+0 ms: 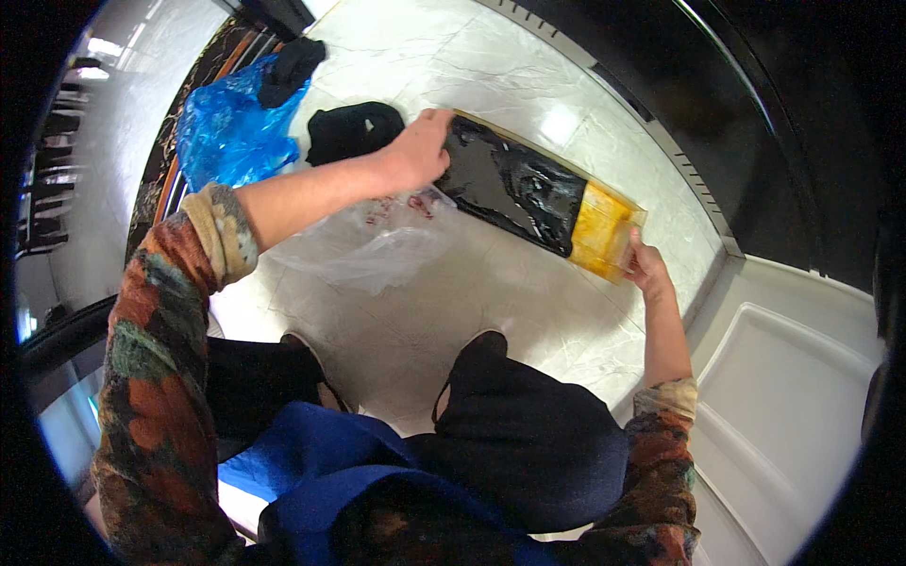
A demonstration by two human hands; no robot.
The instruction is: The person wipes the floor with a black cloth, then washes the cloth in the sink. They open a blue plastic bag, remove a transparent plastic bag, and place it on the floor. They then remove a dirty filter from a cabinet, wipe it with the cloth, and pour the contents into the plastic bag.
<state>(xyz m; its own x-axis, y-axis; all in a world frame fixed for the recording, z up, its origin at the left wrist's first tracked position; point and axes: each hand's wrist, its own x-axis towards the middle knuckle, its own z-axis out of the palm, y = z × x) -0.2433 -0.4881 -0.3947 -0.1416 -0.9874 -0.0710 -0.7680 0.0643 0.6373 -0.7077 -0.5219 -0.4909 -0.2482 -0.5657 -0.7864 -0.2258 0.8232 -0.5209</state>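
A long, shallow plastic tray [609, 233] lies at an angle over the tiled floor, its exposed right end see-through and stained yellow. Most of it is covered by a glossy black plastic sheet or bag [517, 187], which looks wet. My left hand [425, 145] grips the tray's far left corner, its fingers bent over the rim. At the other end my right hand [645, 263] holds the short side, thumb up along the wall. Whether the tray rests on the floor or is slightly raised, I cannot tell.
A crumpled clear plastic bag [375, 255] with dark red stains lies on the floor tiles [382, 318]. Behind my left forearm are a black bundle [354, 131] and a blue plastic bag [233, 127] with a black item [291, 71] on it. A white moulded panel [793, 382] stands at right.
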